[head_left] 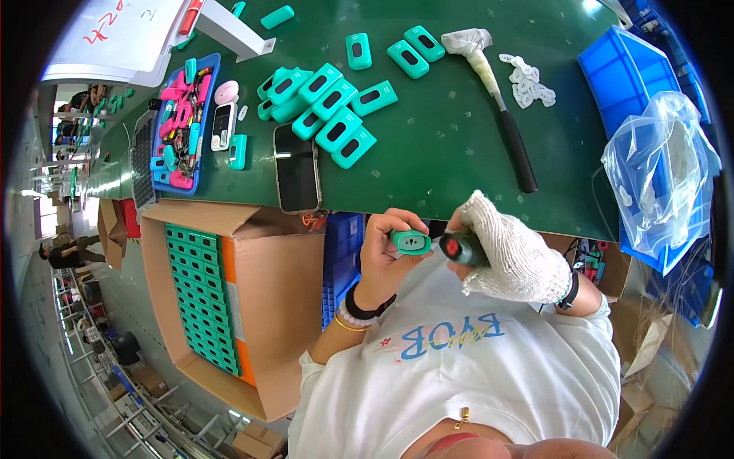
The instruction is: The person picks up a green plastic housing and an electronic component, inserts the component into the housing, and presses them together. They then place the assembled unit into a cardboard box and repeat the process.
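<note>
Just below the centre of the frame, my left hand [380, 246] has its thumb and fingers pinched around one teal casing [411, 242], its pale end with small dark holes turned up toward me. Beside it, my gloved right hand [514, 256] is closed around a dark cylindrical tool [465, 250] with red on its end; that end sits very near the casing, and I can't tell whether the two touch. I'd judge this piece to be in the middle of being worked, since I have it in my grip and it is neither laid down nor boxed. At the upper middle of the frame, a loose pile of teal casings [334, 99] lies on the green table [440, 164], with a few more scattered above; whether those are waiting or done I can't say. At the lower left, an open cardboard box [283, 317] holds neat rows of casings [195, 294], which look to me like the finished share, so a good part seems done and the loose ones probably remain. A hammer [511, 138] with a wrapped head lies at the upper right, near some small white pieces [527, 84].
</note>
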A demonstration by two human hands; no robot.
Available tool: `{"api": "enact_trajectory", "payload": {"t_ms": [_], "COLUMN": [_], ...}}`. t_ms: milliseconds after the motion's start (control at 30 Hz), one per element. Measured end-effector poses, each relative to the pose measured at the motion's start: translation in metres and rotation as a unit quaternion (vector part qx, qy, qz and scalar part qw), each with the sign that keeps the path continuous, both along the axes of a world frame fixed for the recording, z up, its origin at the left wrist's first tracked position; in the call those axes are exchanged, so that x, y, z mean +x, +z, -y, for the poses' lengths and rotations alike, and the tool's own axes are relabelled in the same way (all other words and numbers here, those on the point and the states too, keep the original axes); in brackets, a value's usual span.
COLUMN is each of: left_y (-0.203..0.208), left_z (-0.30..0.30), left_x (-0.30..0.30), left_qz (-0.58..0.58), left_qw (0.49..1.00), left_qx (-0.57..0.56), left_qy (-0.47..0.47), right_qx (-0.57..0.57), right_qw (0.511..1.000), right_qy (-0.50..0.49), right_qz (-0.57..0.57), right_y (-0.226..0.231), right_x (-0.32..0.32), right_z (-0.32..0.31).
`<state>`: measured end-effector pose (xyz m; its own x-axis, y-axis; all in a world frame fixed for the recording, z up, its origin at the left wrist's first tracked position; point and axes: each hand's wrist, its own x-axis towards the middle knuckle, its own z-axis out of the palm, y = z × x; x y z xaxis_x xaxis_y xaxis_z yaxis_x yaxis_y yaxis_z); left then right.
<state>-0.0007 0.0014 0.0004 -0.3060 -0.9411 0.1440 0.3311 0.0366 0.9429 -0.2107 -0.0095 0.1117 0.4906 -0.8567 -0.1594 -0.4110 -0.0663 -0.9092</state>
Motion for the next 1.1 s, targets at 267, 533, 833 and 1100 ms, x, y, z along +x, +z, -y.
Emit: {"api": "enact_trajectory", "payload": {"t_ms": [267,533,833,1100], "left_y": [0.0,-0.001,-0.001,0.028], "left_z": [0.0,0.003,0.003,0.018], "left_x": [0.006,0.011,0.012,0.02], "left_qz": [0.014,0.106,0.035,0.279], "left_qw": [0.999,0.986,0.999,0.932], "left_qx": [-0.03,-0.121,0.001,-0.227], "left_qy": [-0.005,-0.036,-0.001,-0.033], "right_qx": [-0.087,-0.104,0.001,-0.098], "right_qw": [0.992,0.98,0.999,0.979], "right_qy": [0.07,0.152,-0.005,0.089], "right_qz": [-0.058,-0.07,-0.049,-0.158], "right_y": [0.001,-0.006,-0.001,0.004], "right_x": [-0.005,0.006,-0.002,-0.006], "right_z": [-0.003,-0.015,-0.009,0.009]}}
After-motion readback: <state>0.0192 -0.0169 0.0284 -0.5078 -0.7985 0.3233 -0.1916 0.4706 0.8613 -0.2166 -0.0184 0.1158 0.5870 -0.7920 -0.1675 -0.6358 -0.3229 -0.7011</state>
